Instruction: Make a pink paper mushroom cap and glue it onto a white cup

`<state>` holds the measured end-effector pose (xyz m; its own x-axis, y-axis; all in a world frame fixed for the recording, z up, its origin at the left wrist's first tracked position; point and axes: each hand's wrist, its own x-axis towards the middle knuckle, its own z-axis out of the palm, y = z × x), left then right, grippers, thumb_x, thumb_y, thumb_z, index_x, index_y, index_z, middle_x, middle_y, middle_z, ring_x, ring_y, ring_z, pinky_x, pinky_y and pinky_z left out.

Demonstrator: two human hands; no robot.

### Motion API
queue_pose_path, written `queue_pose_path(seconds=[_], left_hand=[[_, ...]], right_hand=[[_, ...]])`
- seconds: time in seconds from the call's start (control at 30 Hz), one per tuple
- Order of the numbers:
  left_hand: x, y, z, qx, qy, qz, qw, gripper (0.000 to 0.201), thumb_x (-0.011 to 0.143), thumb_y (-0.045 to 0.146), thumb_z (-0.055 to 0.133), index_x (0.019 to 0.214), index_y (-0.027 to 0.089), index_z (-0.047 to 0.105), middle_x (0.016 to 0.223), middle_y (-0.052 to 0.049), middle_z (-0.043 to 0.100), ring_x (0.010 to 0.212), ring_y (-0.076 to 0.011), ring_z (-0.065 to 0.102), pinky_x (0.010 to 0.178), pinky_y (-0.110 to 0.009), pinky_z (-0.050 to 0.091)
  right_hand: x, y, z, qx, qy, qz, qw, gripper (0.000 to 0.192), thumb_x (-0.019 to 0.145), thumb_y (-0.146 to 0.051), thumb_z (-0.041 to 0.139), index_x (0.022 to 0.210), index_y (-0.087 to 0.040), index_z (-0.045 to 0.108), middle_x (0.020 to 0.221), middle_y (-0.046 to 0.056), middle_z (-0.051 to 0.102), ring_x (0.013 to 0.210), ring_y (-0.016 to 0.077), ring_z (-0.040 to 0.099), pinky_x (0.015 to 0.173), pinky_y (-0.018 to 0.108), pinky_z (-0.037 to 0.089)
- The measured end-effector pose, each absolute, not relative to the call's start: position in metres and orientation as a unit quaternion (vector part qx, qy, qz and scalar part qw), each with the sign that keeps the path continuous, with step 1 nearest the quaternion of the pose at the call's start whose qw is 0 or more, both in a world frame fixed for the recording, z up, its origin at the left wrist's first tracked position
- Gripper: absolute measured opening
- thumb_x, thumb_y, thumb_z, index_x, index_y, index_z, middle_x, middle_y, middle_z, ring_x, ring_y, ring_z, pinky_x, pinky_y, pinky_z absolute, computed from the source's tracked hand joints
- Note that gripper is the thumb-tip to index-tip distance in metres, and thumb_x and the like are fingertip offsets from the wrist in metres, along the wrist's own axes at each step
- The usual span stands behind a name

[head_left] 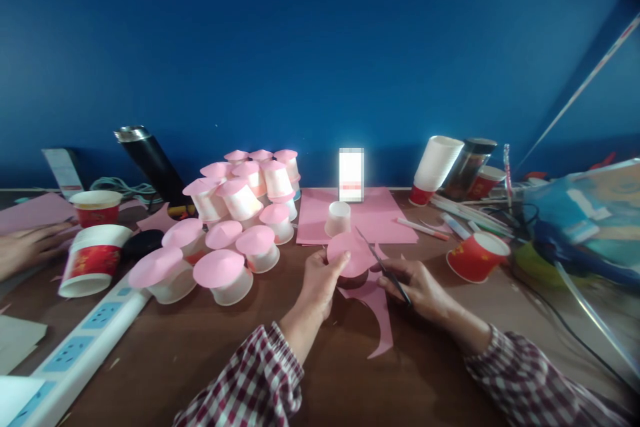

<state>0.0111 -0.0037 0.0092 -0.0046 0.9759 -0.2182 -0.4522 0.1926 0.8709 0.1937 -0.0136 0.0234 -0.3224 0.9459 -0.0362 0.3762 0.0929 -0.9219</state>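
- The left hand (320, 277) pinches a pink paper disc (350, 255) by its near edge, just above the brown table (200, 347) at centre.
- The right hand (417, 283) is closed around small scissors (383, 265), whose blades meet the disc's right rim.
- A pink offcut (377, 310) trails below the disc onto the table.
- The paper looks light, thin and floppy, likely to crease; it is best held near the rim, close to the cut.
- Pink-capped paper cups (225, 277) stand well to the left.

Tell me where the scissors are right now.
In the head view, the scissors are in the right hand, just right of centre, blades at the pink paper circle held by the left hand.
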Motion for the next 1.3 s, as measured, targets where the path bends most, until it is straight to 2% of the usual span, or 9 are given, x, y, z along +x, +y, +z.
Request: queue_pose_path(seconds=[0.17,0.43,0.63,0.8,1.3], left_hand=[[0.0109,-0.0029,0.0082,0.305,0.443,0.563,0.628,0.032,0.06,0.034,0.076,0.077,0.008,0.067,0.066,-0.009,0.068,0.061,-0.0177,0.062,0.063,-0.03,0.047],[0.0107,-0.0021,0.0069,0.298,0.439,0.571,0.626,0.035,0.057,0.035,0.078,0.077,0.008,0.068,0.067,-0.009,0.068,0.061,-0.0176,0.062,0.062,-0.029,0.046],[0.0102,-0.0022,0.0063,0.308,0.44,0.576,0.616,0.032,0.06,0.034,0.076,0.075,0.008,0.067,0.067,-0.009,0.068,0.061,-0.0168,0.061,0.06,-0.028,0.045],[0.01,-0.0018,0.0066,0.309,0.44,0.579,0.613,0.031,0.06,0.033,0.076,0.076,0.007,0.067,0.067,-0.009,0.068,0.062,-0.0171,0.061,0.061,-0.028,0.046],[0.009,0.0003,0.0049,0.306,0.462,0.577,0.601,0.034,0.06,0.033,0.076,0.08,0.007,0.068,0.07,-0.011,0.068,0.063,-0.018,0.061,0.062,-0.03,0.048]], right_hand=[[0.1923,-0.0146,0.0256,-0.499,-0.673,0.45,0.309,0.049,0.071,-0.052,0.064,0.095,-0.01,0.066,0.059,-0.002,0.05,0.052,0.0087,0.039,0.047,0.021,0.032],[0.1918,-0.015,0.0281,-0.505,-0.697,0.409,0.302,0.046,0.073,-0.053,0.061,0.093,-0.012,0.067,0.069,0.003,0.061,0.059,0.0132,0.05,0.052,0.023,0.041],[0.191,-0.0146,0.0273,-0.511,-0.695,0.407,0.299,0.046,0.073,-0.053,0.061,0.092,-0.011,0.067,0.064,0.002,0.059,0.055,0.0117,0.047,0.05,0.023,0.039],[0.1917,-0.0142,0.0262,-0.509,-0.704,0.4,0.293,0.043,0.075,-0.05,0.061,0.093,-0.011,0.067,0.069,0.004,0.061,0.062,0.0143,0.051,0.054,0.024,0.042],[0.1929,-0.0143,0.0232,-0.51,-0.709,0.396,0.284,0.04,0.076,-0.047,0.06,0.093,-0.011,0.066,0.073,0.005,0.063,0.066,0.016,0.054,0.057,0.025,0.044]])
